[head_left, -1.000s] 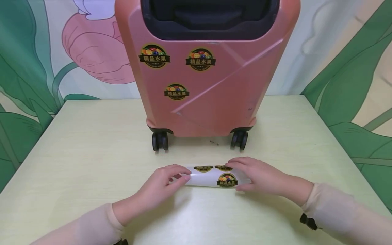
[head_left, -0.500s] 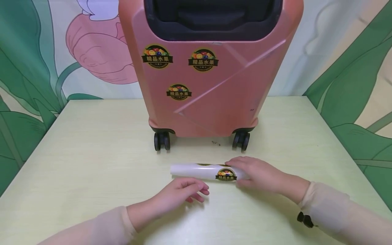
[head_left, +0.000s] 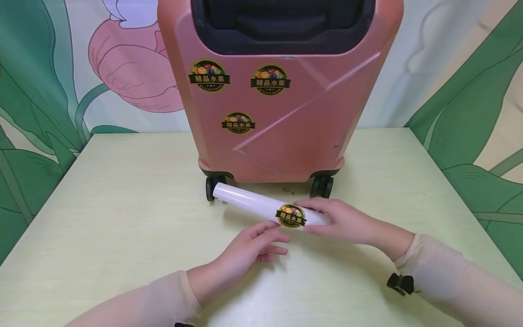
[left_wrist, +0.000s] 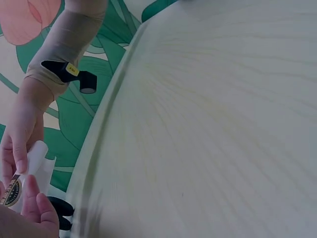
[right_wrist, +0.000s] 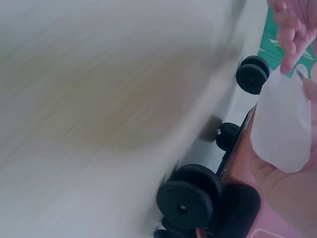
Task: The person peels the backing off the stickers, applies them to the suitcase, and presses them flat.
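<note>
A rolled white sticker sheet [head_left: 253,204] slants above the table in the head view, one round fruit sticker [head_left: 291,216] facing up. My right hand [head_left: 349,221] grips its right end between thumb and fingers. Just below the roll's middle is my left hand [head_left: 249,247], fingers loosely bent, the index fingertip at the roll's lower edge; whether it touches, I cannot tell. The right wrist view shows the pale underside of the sheet [right_wrist: 282,124] in the right hand [right_wrist: 282,191]. In the left wrist view, the left hand [left_wrist: 37,213] is partly cut off.
A pink suitcase [head_left: 294,118] stands upright on the table [head_left: 122,218] behind the roll, with three fruit stickers on its front. Its black wheels [head_left: 321,186] rest near the roll's far side. A wall with painted leaves [head_left: 32,68] lies behind.
My left hand has let go of the roll's left end and moved right, below it. The right hand has lifted the roll and turned its left end up toward the suitcase.
</note>
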Tool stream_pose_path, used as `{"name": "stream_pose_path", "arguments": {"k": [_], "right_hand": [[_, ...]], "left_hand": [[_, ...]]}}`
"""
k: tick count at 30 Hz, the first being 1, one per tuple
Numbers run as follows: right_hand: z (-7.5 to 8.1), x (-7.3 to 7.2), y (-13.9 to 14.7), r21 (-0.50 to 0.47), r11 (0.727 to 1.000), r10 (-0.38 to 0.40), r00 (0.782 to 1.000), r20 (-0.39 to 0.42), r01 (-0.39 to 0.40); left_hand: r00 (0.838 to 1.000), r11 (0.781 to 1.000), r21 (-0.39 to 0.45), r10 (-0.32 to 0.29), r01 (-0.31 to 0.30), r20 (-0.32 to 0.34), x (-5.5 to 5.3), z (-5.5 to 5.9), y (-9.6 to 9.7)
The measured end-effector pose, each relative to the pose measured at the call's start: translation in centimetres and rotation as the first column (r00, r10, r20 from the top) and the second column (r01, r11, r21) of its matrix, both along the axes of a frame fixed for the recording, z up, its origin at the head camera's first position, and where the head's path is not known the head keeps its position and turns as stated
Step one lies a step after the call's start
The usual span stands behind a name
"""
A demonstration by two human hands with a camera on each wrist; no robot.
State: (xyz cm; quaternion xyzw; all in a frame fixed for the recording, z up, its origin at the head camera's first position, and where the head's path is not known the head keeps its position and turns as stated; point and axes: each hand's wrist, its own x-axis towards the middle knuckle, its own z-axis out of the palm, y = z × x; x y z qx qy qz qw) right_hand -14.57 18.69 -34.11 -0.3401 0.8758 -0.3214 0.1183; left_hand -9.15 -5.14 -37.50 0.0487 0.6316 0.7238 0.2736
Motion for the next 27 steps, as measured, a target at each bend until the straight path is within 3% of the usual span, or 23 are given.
{"name": "stream_pose_path", "arguments": {"k": [11, 15, 20, 23, 27], "right_hand": [[0.5, 0.1, -0.4, -0.039, 0.999, -0.007, 1.000, 0.015, 0.008], [0.6, 0.5, -1.0, -0.095, 0.995, -0.044, 0.994, -0.102, 0.034], [0.3, 1.4, -2.3, -0.262, 0.965, -0.069, 0.960, -0.270, -0.004], [-0.1, 1.8, -3.1, -0.324, 0.945, -0.083, 0.942, -0.325, -0.029], [-0.6, 2.2, -3.6, -0.342, 0.940, -0.128, 0.929, -0.347, 0.002]], "left_hand": [[0.981, 0.982, 0.043, 0.188, -0.186, -0.041, -0.4, -0.4, 0.6], [0.967, 0.968, 0.061, 0.248, -0.245, -0.049, -0.4, -0.4, 0.6], [0.951, 0.952, 0.069, 0.304, -0.300, -0.065, -0.4, -0.5, 1.0], [0.940, 0.943, 0.063, 0.332, -0.328, -0.075, -0.4, -0.4, 1.2], [0.932, 0.935, 0.075, 0.354, -0.348, -0.084, -0.4, -0.3, 1.6]]}}
